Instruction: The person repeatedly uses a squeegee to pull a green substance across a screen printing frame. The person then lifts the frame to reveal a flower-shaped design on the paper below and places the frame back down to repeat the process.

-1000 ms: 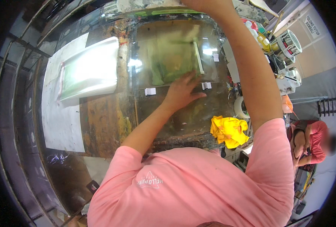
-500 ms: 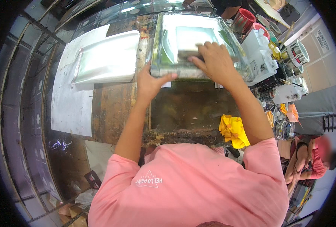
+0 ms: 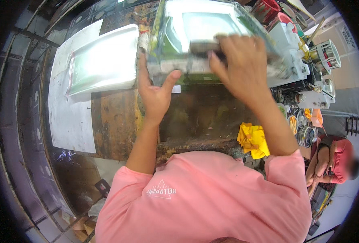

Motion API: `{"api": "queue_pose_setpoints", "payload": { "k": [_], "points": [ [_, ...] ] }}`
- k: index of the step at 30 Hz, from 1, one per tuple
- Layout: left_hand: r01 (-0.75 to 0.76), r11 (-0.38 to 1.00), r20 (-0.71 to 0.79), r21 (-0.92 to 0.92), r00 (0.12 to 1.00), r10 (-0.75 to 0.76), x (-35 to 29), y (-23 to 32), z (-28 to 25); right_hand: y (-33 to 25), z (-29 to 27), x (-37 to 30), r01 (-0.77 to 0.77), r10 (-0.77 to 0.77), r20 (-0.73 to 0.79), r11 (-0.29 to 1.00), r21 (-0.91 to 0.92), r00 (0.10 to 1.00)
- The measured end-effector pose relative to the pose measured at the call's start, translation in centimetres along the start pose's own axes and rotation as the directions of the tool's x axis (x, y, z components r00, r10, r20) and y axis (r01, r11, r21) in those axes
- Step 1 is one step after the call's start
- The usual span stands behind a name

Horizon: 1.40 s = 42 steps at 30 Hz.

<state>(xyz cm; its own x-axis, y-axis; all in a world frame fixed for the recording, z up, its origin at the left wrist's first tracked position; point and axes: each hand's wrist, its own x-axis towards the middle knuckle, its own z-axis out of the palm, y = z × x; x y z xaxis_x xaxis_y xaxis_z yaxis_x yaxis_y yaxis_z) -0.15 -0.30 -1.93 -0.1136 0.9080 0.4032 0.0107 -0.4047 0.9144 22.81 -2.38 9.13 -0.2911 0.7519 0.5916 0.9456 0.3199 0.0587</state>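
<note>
R fingers [image 3: 237, 43] hold dk bar [image 3: 203, 47]; L fingers [image 3: 170, 81] @ frame [image 3: 168, 66].

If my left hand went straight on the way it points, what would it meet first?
Probably the screen-printing frame's near bar, just ahead of your left hand, between thumb and fingers; blur hides any gap.

**Stained worktable in a workshop**

A brown, paint-marked table [image 3: 116, 121] fills the middle under bright white light. Along the dimmer left side stands a rack [image 3: 38, 39] of dark metal bars with purplish panels [image 3: 9, 133]. A pale wall [image 3: 336, 32] and a grey surface [image 3: 341, 101] close the right. The floor [image 3: 250, 160], perhaps light tile, barely shows.
</note>
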Motion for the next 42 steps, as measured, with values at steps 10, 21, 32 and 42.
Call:
{"api": "queue_pose_setpoints", "payload": {
  "k": [10,21,32,42],
  "points": [
    [-0.434,0.594,0.601,0.677,0.792,-0.106,-3.7,-2.7,-0.6,2.7,-2.2,9.4,0.017,-0.011,-0.263,1.0,0.02,0.965],
    [-0.467,0.624,0.618,0.626,0.786,-0.032,-2.1,-2.9,3.0,3.8,-2.7,11.4,-0.001,0.01,-0.237,0.999,0.037,0.971],
    [-0.52,0.662,0.689,0.539,0.725,0.008,-4.3,-4.7,7.7,4.3,-2.7,12.1,0.004,0.008,-0.246,0.999,0.048,0.969],
    [0.286,0.958,0.188,-0.011,0.942,-0.279,5.1,4.9,-1.1,1.9,-0.6,5.1,-0.014,0.013,-0.052,1.0,-0.021,0.999]
  ]
}}
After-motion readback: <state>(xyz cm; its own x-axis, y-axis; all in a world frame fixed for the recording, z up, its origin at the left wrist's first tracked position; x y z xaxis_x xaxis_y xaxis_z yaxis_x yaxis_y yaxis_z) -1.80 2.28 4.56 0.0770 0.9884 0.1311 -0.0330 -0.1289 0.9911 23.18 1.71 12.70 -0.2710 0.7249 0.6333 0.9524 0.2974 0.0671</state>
